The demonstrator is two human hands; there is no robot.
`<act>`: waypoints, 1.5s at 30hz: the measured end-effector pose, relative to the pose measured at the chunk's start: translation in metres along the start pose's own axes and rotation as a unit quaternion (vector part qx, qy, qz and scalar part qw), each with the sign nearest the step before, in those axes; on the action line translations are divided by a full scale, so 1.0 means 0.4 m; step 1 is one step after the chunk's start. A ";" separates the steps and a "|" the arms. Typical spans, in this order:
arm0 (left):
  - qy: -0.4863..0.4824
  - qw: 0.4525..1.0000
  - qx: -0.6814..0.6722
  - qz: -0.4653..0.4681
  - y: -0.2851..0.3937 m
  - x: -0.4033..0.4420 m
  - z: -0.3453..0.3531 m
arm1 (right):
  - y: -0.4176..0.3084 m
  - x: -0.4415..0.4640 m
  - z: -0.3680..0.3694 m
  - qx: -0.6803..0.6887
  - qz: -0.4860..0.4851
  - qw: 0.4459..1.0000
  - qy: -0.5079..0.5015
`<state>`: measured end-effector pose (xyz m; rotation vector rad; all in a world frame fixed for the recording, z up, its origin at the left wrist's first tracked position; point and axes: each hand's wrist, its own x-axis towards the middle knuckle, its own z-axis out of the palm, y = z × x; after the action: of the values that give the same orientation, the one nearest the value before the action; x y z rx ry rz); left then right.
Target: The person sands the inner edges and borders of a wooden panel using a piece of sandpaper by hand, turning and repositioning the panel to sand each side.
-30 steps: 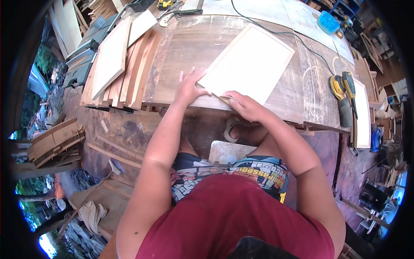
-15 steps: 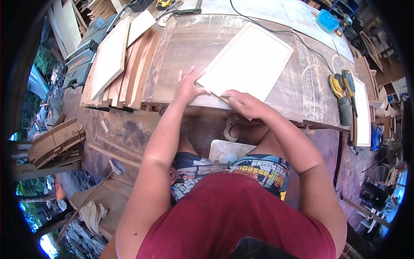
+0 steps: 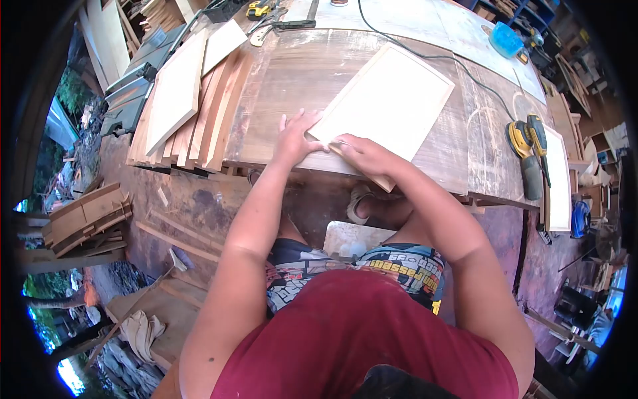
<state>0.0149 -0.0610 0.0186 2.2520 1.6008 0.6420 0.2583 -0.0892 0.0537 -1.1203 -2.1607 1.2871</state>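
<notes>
A pale framed wooden panel (image 3: 392, 100) lies slanted on the worn wooden workbench (image 3: 282, 73), one corner near its front edge. My left hand (image 3: 298, 141) rests at the panel's left corner, fingers spread on the bench side and thumb stretched toward the near edge. Just to its right, my right hand (image 3: 362, 154) is closed over the panel's near edge, fingers pressed together along it. A thin brownish strip shows under those fingers; whether it is the panel's side or something held cannot be made out.
Stacked boards and panels (image 3: 193, 110) stand at the bench's left. An orbital sander (image 3: 522, 143) lies at the right beside another white panel (image 3: 558, 179). A dark cord (image 3: 425, 53) crosses the back. Behind are a clamp (image 3: 286, 25) and a blue container (image 3: 505, 41).
My right hand has slid a short way along the panel's near edge toward my left hand. My left hand stays at the corner. The whole view has shifted slightly.
</notes>
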 end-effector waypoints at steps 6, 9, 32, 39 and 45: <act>-0.004 1.000 -0.003 -0.001 -0.005 -0.001 -0.007 | -0.021 0.082 0.024 -0.004 0.007 1.000 -0.015; 0.011 1.000 -0.004 0.004 -0.007 0.006 0.002 | -0.018 -0.019 -0.025 -0.045 0.035 0.997 -0.042; 0.007 0.999 -0.052 -0.003 0.050 -0.015 0.025 | 0.004 -0.154 -0.021 -0.057 -0.043 0.997 0.008; 0.038 0.998 -0.039 0.015 0.042 -0.020 0.028 | -0.028 -0.178 -0.046 -0.043 0.035 0.998 -0.041; 0.029 0.999 -0.030 0.020 0.041 -0.013 0.027 | -0.034 -0.215 -0.064 -0.015 0.019 0.999 -0.037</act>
<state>0.0324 -0.0714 0.0163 2.2476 1.5447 0.7629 0.3214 -0.1466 0.0842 -1.1479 -2.2301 1.3364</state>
